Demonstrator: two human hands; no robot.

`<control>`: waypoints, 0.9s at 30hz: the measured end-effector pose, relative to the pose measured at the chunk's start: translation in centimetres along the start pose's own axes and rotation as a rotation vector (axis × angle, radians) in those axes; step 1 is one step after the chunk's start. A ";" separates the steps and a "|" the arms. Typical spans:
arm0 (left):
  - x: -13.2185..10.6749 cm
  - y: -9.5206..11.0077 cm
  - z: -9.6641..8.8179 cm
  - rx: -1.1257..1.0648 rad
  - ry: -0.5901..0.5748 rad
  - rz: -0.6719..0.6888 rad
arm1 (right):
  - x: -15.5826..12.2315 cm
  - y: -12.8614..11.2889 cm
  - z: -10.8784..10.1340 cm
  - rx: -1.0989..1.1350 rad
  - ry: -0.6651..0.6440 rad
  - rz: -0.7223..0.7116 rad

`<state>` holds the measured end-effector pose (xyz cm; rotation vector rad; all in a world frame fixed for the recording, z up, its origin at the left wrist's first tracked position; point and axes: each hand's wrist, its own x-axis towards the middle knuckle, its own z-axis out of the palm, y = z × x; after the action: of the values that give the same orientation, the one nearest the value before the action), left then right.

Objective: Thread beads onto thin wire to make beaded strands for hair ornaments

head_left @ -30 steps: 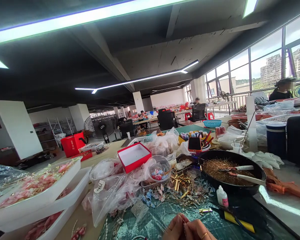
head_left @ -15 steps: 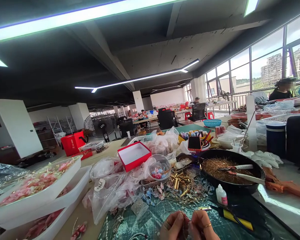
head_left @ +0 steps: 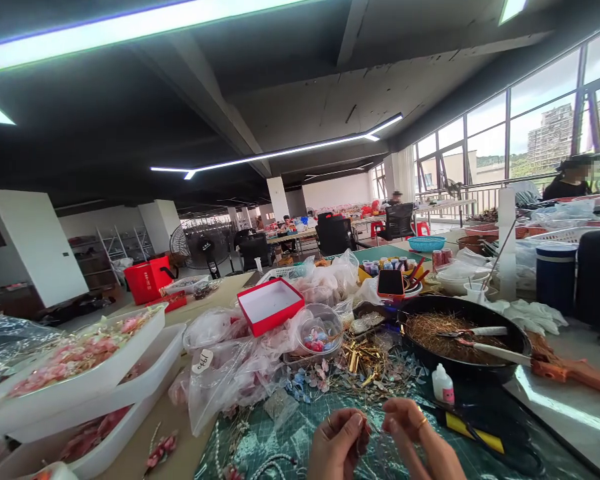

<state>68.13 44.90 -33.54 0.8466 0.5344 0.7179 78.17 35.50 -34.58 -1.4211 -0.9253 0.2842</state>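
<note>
My left hand (head_left: 337, 443), with a ring on one finger, is closed in a pinch over the cutting mat. Between its thumb and fingertips sits a small reddish piece, mostly covered, whose kind I cannot make out. My right hand (head_left: 423, 437), also ringed, hovers just to the right with its fingers loosely apart and nothing visible in them. Beneath both lies the green cutting mat (head_left: 300, 433). Beyond the hands are a heap of gold-coloured tubes (head_left: 359, 357) and wire-stemmed petals (head_left: 323, 377). A small white bottle with a pink label (head_left: 443, 385) stands beyond my right hand.
A black pan (head_left: 517, 360) of thin gold wires holds pliers (head_left: 487, 347). Plastic bags (head_left: 225, 380), a red box lid (head_left: 267, 325) and a clear round tub (head_left: 320, 331) crowd the middle. White trays (head_left: 130, 353) of pink flowers stand left. Other people sit farther off.
My right hand has drawn away to the right from my left hand, and its fingers have loosened. My left hand has shifted slightly left, still pinching. The view has tilted a little.
</note>
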 end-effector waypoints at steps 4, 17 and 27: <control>-0.3 0.9 0.3 0.059 -0.069 -0.053 | 2.8 -1.6 -2.3 0.073 -0.200 -0.020; -1.6 2.6 1.2 0.233 -0.215 -0.106 | 6.0 -2.4 -0.1 0.356 -0.341 0.122; -1.8 3.3 1.2 0.151 -0.182 -0.133 | 4.1 -2.6 -0.8 0.734 -0.517 0.495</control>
<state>66.63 44.47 -29.92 0.9965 0.4802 0.4770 80.40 37.20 -30.56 -0.8655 -0.7349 1.2721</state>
